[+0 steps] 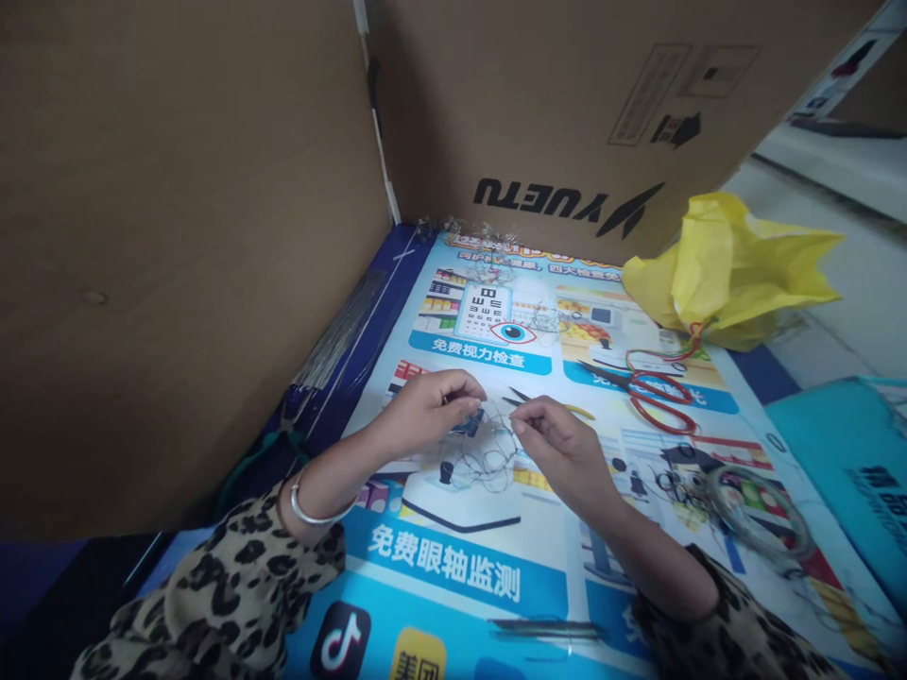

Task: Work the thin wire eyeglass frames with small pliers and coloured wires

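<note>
My left hand point(437, 408) is closed in a pinch over the printed poster, with a silver bangle point(312, 515) at its wrist. Facing it, my right hand point(556, 442) also has thumb and fingers pressed together. Between and below the two hands hangs a tangle of thin wire point(488, 463), curled in loops; both fingertips appear to grip it, though the contact points are tiny. Behind the right hand, partly covered, lies a small tool with dark pointed tips point(521, 397) and a yellow handle. Red-handled scissors point(656, 392) rest farther right.
Cardboard walls point(510, 104) stand at the left and back. On the right are a yellow bag point(723, 269), a coil of wire point(761, 515) and a teal pouch point(843, 472). Thin dark rods point(549, 628) lie near the front; green-handled pliers point(283, 434) lie left.
</note>
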`<control>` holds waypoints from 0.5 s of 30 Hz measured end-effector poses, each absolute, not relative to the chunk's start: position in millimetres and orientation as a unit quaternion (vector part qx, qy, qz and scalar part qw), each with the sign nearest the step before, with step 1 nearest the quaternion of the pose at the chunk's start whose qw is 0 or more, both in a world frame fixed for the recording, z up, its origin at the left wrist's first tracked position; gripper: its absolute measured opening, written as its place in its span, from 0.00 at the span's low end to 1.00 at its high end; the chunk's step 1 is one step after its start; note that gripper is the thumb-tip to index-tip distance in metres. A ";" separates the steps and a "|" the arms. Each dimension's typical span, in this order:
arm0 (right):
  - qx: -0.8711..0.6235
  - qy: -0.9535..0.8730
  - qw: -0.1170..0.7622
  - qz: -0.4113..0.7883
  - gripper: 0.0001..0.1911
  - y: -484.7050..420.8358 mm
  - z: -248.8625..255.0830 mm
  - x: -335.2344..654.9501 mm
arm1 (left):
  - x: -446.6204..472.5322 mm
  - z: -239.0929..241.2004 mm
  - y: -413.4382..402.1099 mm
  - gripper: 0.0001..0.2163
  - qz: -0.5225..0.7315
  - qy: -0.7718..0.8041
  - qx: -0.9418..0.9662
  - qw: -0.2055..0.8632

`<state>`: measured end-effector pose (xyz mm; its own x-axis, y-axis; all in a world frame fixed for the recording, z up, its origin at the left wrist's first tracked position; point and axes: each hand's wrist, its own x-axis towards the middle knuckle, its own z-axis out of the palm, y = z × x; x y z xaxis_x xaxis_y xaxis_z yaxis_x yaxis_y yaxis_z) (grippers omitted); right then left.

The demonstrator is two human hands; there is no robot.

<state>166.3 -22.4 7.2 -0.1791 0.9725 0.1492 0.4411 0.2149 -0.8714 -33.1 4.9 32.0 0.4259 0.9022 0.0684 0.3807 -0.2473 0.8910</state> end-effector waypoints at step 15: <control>-0.531 -0.639 0.363 0.422 0.06 -21.6 6.6 163.6 | -32.1 30.3 5.0 0.06 0.298 0.439 0.734 0.424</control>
